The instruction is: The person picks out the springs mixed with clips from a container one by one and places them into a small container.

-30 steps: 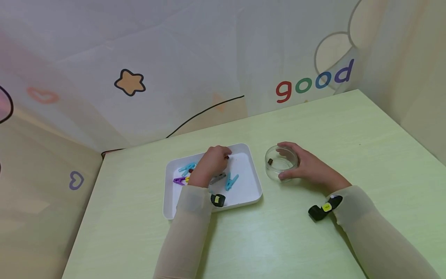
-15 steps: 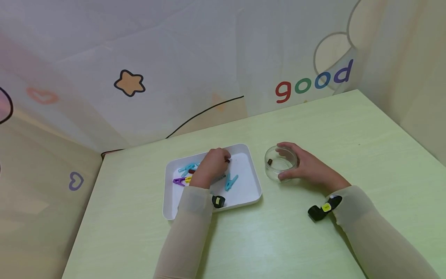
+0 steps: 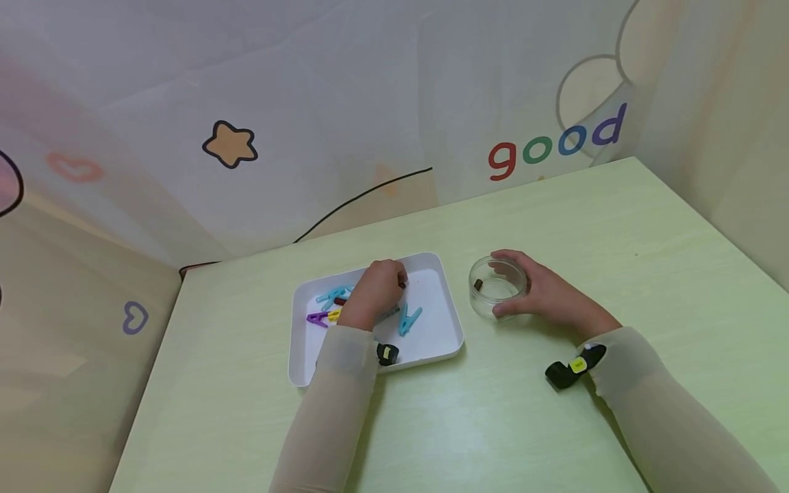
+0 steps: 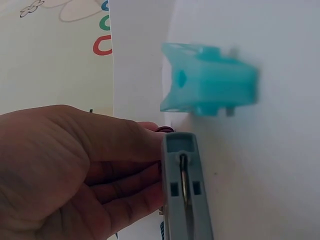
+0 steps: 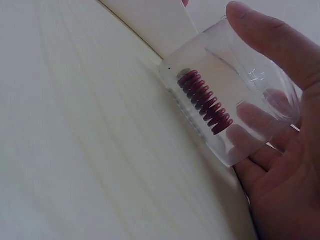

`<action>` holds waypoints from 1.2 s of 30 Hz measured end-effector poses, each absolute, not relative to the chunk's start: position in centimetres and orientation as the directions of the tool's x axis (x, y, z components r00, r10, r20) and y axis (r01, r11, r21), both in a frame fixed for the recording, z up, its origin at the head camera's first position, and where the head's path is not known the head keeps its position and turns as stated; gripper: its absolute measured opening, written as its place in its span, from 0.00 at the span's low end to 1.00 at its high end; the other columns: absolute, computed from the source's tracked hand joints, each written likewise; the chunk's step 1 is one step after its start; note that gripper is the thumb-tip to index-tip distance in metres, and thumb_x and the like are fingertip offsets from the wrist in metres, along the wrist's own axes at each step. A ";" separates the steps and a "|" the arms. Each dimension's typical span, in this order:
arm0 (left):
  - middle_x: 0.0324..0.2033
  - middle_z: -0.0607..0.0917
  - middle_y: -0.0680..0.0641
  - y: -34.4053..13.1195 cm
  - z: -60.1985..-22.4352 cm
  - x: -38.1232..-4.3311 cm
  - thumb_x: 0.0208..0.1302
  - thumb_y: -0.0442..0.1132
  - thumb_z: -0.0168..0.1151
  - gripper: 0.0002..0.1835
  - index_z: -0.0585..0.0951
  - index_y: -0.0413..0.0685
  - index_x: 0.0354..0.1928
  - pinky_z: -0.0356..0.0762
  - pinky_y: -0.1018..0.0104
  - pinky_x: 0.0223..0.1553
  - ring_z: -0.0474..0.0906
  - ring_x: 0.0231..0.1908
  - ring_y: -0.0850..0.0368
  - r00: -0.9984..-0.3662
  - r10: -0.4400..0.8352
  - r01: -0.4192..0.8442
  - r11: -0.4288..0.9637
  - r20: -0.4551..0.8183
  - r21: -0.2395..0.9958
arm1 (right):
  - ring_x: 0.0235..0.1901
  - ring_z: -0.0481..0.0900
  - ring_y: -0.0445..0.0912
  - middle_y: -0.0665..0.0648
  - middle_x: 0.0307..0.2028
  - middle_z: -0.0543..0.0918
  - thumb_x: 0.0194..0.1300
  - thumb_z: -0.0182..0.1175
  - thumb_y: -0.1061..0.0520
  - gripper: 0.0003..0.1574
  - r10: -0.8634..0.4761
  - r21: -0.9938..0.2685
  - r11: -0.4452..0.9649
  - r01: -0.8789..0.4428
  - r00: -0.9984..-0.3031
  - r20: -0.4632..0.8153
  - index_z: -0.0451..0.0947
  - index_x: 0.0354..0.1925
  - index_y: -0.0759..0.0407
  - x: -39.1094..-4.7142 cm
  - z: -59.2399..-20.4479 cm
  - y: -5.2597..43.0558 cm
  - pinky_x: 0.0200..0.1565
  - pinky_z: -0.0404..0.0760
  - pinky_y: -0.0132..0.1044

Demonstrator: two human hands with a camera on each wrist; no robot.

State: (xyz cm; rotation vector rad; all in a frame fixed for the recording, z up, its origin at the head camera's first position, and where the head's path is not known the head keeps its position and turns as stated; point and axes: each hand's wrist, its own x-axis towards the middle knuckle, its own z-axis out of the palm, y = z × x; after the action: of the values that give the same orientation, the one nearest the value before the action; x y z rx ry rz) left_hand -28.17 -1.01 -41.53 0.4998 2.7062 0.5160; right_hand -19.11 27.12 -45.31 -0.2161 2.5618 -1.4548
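My left hand [image 3: 373, 291] reaches into the white tray [image 3: 453, 322]. Its thumb and fingers pinch a dark red coil spring [image 4: 165, 129], mostly hidden by the fingers and a grey clothespin [image 4: 187, 190]. Near that hand lies a light blue clothespin [image 3: 407, 320]. More light blue clothespins [image 3: 331, 296], a purple clothespin [image 3: 317, 319], something yellow [image 3: 334, 315] and a dark red piece [image 3: 340, 301] are at the tray's left. With thumb and fingers round its side, my right hand [image 3: 548, 294] holds a clear jar [image 3: 483, 301] on the table. Inside leans a red spring [image 5: 205, 102].
The tray and jar stand side by side on a pale green table [image 3: 493, 411], with a gap between them. A printed curtain [image 3: 345, 103] hangs behind the table's back edge. Black wrist cameras [image 3: 561, 376] sit at both sleeves.
My left hand has shifted very slightly within the tray, and its forearm now covers more of the grey clothespin. The right hand and the jar have stayed put.
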 end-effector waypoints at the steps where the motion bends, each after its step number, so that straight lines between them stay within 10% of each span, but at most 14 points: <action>1: 0.44 0.82 0.47 -1.0 -41.5 -28.2 0.63 0.32 0.62 0.12 0.83 0.45 0.48 0.76 0.58 0.57 0.73 0.46 0.51 -0.880 0.400 0.277 0.871 -0.257 0.405 | 0.73 0.55 0.58 0.58 0.72 0.63 0.48 0.75 0.41 0.61 -0.217 -0.860 0.509 -0.033 -0.972 -0.091 0.51 0.73 0.40 -19.1 -45.3 27.1 0.69 0.52 0.65; 36: 0.45 0.81 0.47 -1.5 -40.8 -27.9 0.63 0.33 0.62 0.13 0.82 0.45 0.50 0.77 0.58 0.57 0.73 0.46 0.51 -0.893 0.372 0.236 0.865 -0.251 0.442 | 0.73 0.56 0.57 0.58 0.71 0.63 0.48 0.75 0.41 0.61 -0.222 -0.868 0.495 -0.035 -0.971 -0.087 0.51 0.72 0.41 -19.1 -45.4 27.1 0.69 0.51 0.65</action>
State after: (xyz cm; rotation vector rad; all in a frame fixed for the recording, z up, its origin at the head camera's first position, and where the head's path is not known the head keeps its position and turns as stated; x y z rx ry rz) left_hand -27.87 -1.51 -40.81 0.4554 2.7080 0.5821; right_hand -19.13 27.11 -45.42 -0.2223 2.5492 -1.4745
